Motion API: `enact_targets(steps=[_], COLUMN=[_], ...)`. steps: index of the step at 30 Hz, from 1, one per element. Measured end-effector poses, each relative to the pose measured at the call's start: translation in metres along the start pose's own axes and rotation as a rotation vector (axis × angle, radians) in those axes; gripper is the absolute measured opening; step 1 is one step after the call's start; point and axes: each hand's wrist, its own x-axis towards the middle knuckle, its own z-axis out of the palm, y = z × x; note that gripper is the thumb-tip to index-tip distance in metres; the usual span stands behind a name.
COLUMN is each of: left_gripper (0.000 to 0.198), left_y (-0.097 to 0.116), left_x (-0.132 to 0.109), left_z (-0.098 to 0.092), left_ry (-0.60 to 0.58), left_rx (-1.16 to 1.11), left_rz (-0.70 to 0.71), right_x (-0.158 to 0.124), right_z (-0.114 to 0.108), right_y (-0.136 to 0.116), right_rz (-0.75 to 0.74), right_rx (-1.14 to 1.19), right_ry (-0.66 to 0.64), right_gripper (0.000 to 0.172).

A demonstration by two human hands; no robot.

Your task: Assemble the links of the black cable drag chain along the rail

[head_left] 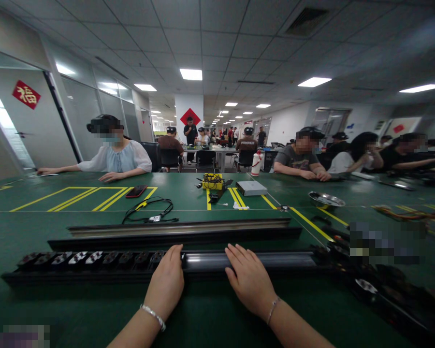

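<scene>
Right hand [250, 278] lies splayed, the hold of the left hand [166, 279] unclear, black rail [205, 263] crosswise beneath both.

The green table [94, 309] bears black rails [205, 261], a phone [136, 191], a box [251, 188] and a bowl [326, 199].

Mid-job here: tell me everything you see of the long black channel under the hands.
The long black channel lies left to right across the green tabletop, with low side walls; metal or plastic, I can't tell. Dark modules sit in a row along its left part, two looking brighter. Right of them, its inside is bare, smooth and shiny. The left hand appears to touch the row's right end, the right hand the bare stretch. Its right end is too dark to make out.
</scene>
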Motion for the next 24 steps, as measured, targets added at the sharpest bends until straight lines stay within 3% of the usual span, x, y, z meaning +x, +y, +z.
enact_targets(steps=[24], left_gripper=[0.042], left_y=[0.0052], left_x=[0.0010], left_z=[-0.0061], left_ry=[-0.005], left_rx=[0.019], left_rz=[0.050], right_x=[-0.0004], right_z=[-0.0044], right_y=[-0.0020], right_rz=[0.000], right_rx=[-0.007], right_ry=[-0.014], right_gripper=[0.047])
